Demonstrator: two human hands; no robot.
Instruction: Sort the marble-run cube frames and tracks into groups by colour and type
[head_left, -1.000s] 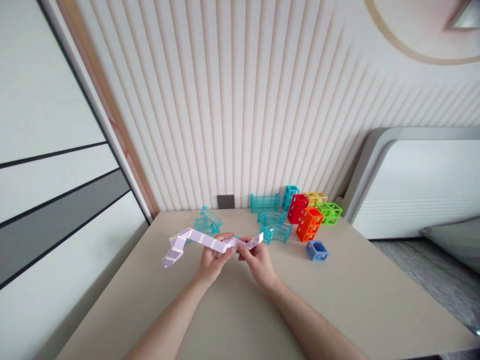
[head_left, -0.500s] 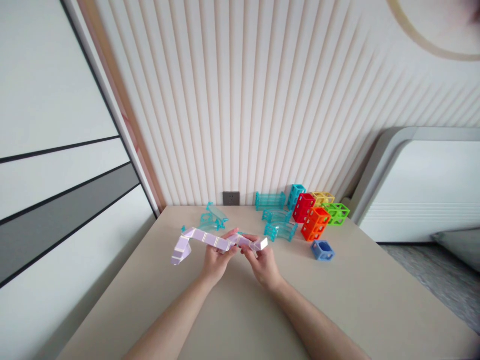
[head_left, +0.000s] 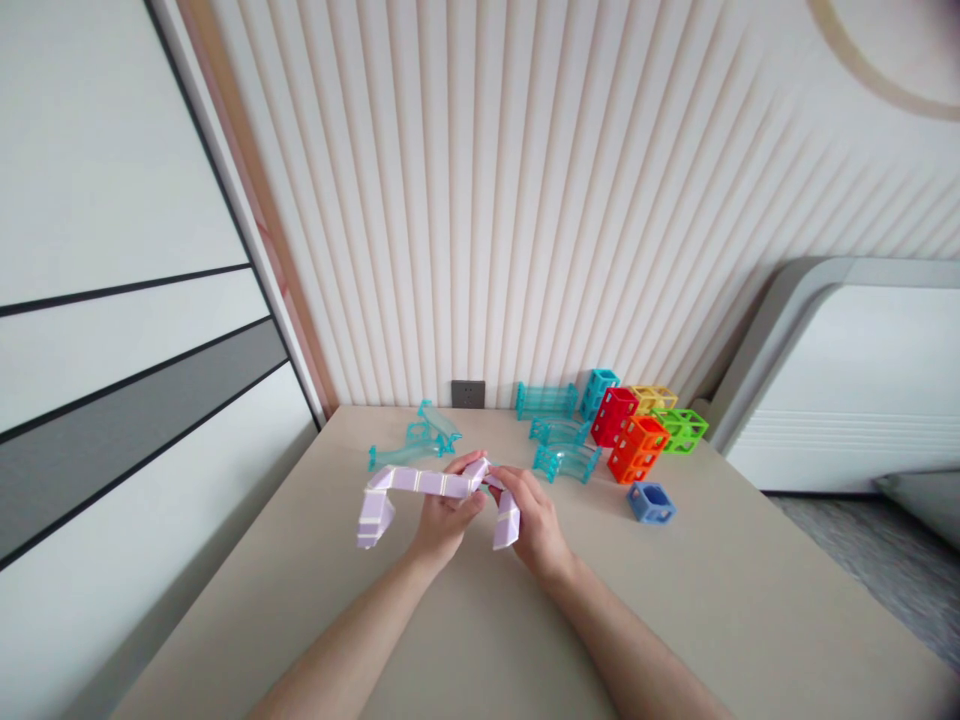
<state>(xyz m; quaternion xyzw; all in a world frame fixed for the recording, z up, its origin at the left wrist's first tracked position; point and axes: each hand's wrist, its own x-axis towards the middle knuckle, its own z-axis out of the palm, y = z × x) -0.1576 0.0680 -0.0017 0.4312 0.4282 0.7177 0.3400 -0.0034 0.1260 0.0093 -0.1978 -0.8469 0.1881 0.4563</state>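
Note:
A lilac snake puzzle (head_left: 409, 480) with white bands is held above the table in both hands. My left hand (head_left: 441, 528) is closed around its middle, with the thumb on the near side. The puzzle's left part runs out past that hand and bends downward at its far end. My right hand (head_left: 538, 530) grips the short right part, which now hangs down toward me beside the fingers. Between the two hands the puzzle makes a raised corner, and the fingers cover some of its segments.
Clear teal track pieces (head_left: 566, 460) lie behind the hands, with more teal pieces (head_left: 433, 432) at the back left. Red (head_left: 613, 417), orange (head_left: 637, 450) and green (head_left: 682, 430) frame blocks stand at the right. A blue frame block (head_left: 651, 503) sits nearer on the table (head_left: 720, 600).
The puzzle's right end has turned from pointing out rightward to hanging down toward me, as my right hand rotated. My left hand keeps its hold. The view has shifted slightly.

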